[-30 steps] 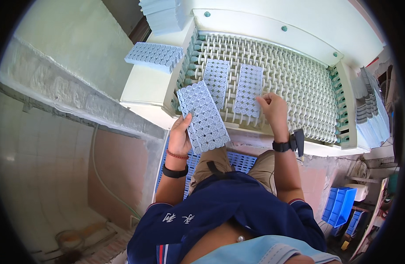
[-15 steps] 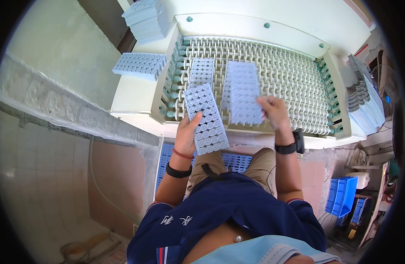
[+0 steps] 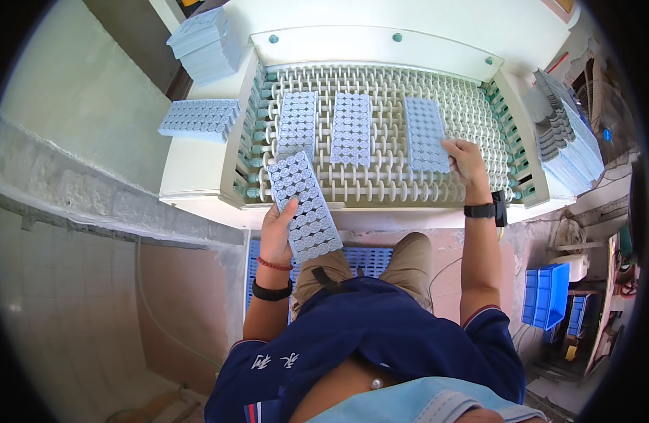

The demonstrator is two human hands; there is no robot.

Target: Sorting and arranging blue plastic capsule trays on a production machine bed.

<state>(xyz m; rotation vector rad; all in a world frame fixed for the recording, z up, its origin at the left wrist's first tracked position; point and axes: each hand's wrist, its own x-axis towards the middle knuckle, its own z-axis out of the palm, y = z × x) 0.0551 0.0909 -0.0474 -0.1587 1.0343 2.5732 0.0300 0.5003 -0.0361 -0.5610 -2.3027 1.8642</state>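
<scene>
My left hand [image 3: 274, 231] is closed round a small stack of pale blue panels [image 3: 307, 206], thumb on top, tilted in front of the machine's near edge. These are thin boards of rounded units with dark gaps, like circuit-board panels. At the right, my right hand [image 3: 467, 159] pinches the right edge of a single panel [image 3: 424, 132], slightly blurred, at the rollers; whether it touches them I cannot tell. Two more panels lie on the rollers: a left panel [image 3: 297, 118], its near end close to the held stack, and a middle panel [image 3: 351, 128].
White wheeled rollers [image 3: 381, 190] fill the machine's bed, with green fittings along both sides. On the left ledge are a low panel stack [image 3: 200, 118] and a tall stack [image 3: 206, 46]. More panels [image 3: 567, 141] stand at the right. Blue bins [image 3: 546, 296] sit lower right.
My right hand has carried its panel rightward, away from the middle panel, which now shows fully. My left hand still holds its stack near the left panel. The view has shifted a little.
</scene>
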